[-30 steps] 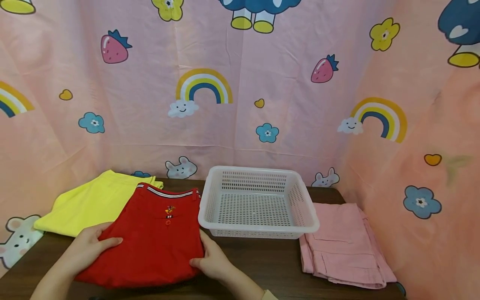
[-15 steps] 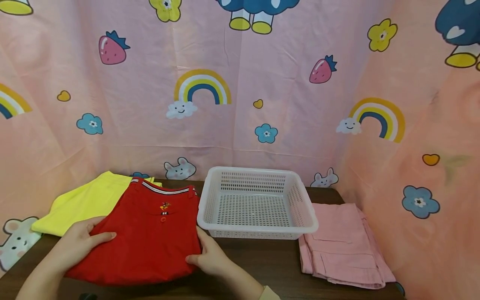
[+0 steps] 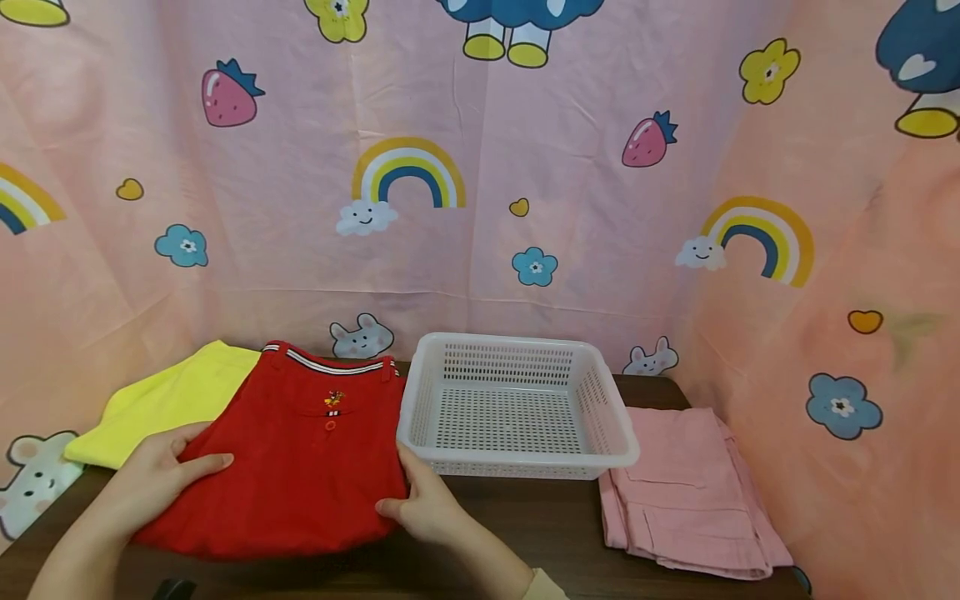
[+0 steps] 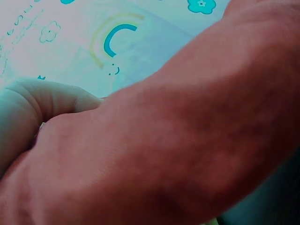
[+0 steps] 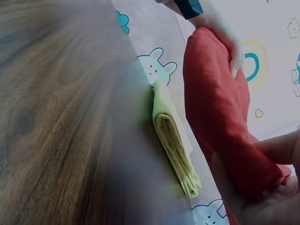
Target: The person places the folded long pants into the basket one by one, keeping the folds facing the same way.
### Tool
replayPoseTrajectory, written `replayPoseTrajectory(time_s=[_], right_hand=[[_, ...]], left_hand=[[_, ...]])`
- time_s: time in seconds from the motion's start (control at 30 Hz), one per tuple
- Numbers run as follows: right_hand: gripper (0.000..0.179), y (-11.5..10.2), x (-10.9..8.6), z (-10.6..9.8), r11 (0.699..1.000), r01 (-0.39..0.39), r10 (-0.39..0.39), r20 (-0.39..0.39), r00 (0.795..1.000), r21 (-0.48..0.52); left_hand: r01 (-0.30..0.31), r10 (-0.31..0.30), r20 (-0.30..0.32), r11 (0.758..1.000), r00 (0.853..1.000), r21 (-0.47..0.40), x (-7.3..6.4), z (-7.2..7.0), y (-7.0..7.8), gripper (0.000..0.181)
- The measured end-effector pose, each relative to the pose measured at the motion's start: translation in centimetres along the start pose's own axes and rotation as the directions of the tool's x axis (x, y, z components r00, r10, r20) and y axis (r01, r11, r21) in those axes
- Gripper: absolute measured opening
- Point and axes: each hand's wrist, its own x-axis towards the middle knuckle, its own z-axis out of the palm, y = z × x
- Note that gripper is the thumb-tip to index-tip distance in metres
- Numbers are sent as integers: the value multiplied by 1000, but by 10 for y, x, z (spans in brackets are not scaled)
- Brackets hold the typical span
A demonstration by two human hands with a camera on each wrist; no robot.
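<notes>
Folded red trousers (image 3: 292, 467), with a striped inner waistband, belt loops and a buttoned back pocket with a small embroidery, hang between both hands in the head view. My left hand (image 3: 153, 479) grips their left side, thumb on top. At the opposite side my right hand (image 3: 427, 500) holds the edge, thumb over the front and fingers behind. The right wrist view shows the red cloth (image 5: 215, 98) raised off the wooden table. In the left wrist view a hand and forearm (image 4: 154, 145) fill most of the picture and the trousers are hidden.
A white perforated plastic basket (image 3: 517, 458) stands at the table's back, right of the red trousers. Folded pink trousers (image 3: 690, 492) lie at the right. A folded yellow garment (image 3: 172, 400) lies at the left, partly covered. A patterned pink curtain (image 3: 480, 250) hangs behind the table (image 3: 525, 525).
The red trousers have shifted slightly left and been lifted a little in both hands, covering more of the yellow garment. Basket and pink trousers stay put.
</notes>
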Motion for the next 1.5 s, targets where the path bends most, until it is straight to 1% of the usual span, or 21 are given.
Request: replayPoseTrajectory(time_s=[0.2, 0.3, 0.43, 0.53, 0.67, 0.8, 0.9, 0.97, 1.1, 1.17, 1.27, 1.4, 1.5], right_hand=[[78, -2, -3, -1, 999, -4, 4, -1, 1000, 32], [77, -5, -4, -1, 998, 5, -5, 0, 1000, 59], [77, -10, -6, -3, 996, 0, -1, 2, 1000, 93], [76, -14, -7, -4, 996, 4, -5, 3, 1000, 86], [77, -20, -8, -9, 997, 18, -19, 2, 1000, 81], [76, -26, -8, -14, 996, 20, -19, -15, 1000, 86], [76, -29, -8, -17, 996, 23, -21, -29, 999, 89], [76, -29, -8, -20, 996, 25, -22, -35, 999, 90], [74, -29, -9, -27, 993, 18, -11, -58, 998, 117], [73, -28, -10, -31, 993, 14, -5, -74, 997, 120], [72, -28, -12, -37, 993, 9, 3, -98, 995, 121], [72, -29, -16, -44, 991, 5, 11, -118, 993, 137], [71, -30, -19, -48, 989, 12, 6, -124, 992, 149]], left_hand=[[5, -5, -3, 999, 1000, 31, -2, -2, 6, 60], [7, -7, -2, 1000, 1000, 28, -3, -5, 10, 61], [26, -26, 2, 1000, 1000, -5, -4, -7, 15, 63], [36, -36, -1, 999, 999, -10, -5, -9, 18, 65], [22, -21, -25, 1000, 999, 14, -5, -10, 22, 65], [19, -20, -38, 999, 999, -26, -3, -9, 26, 64], [22, -26, -36, 996, 999, -88, -1, -5, 28, 64], [7, -14, -48, 991, 999, -135, 0, -2, 29, 59], [-41, 24, -71, 966, 997, -255, 2, 7, 30, 36], [-59, 36, -82, 955, 996, -291, 3, 12, 30, 29], [-64, 39, -90, 952, 995, -299, 6, 19, 33, 32], [-75, 49, -101, 957, 994, -279, 9, 27, 37, 48], [-92, 62, -116, 958, 991, -270, 12, 32, 41, 50]])
